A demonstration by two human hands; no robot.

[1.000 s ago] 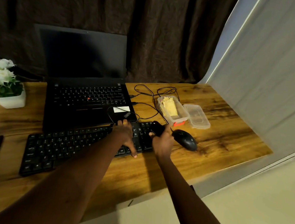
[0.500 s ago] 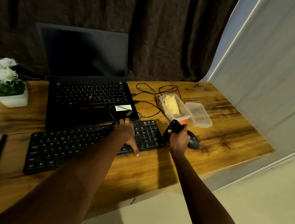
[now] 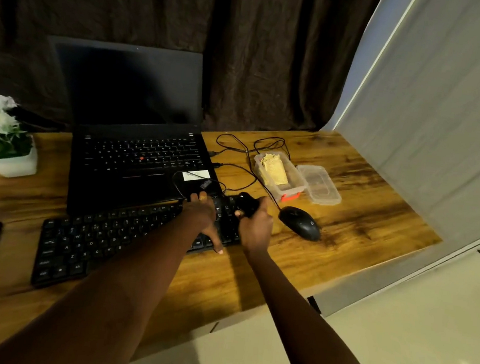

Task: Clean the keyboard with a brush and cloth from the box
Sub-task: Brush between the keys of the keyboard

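One black plastic keyboard [image 3: 91, 242] on wooden desk [image 3: 363, 214]: left hand [image 3: 202, 216] spread flat across its right end, right hand [image 3: 254, 228] clasping one stubby black brush [image 3: 246, 203] over those keys; one clear plastic box [image 3: 292, 184] beyond holds one yellow cloth [image 3: 274, 169].

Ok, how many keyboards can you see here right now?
2: the separate black keyboard lies in front; the laptop keyboard sits just behind it. Nothing suggests a hidden one.
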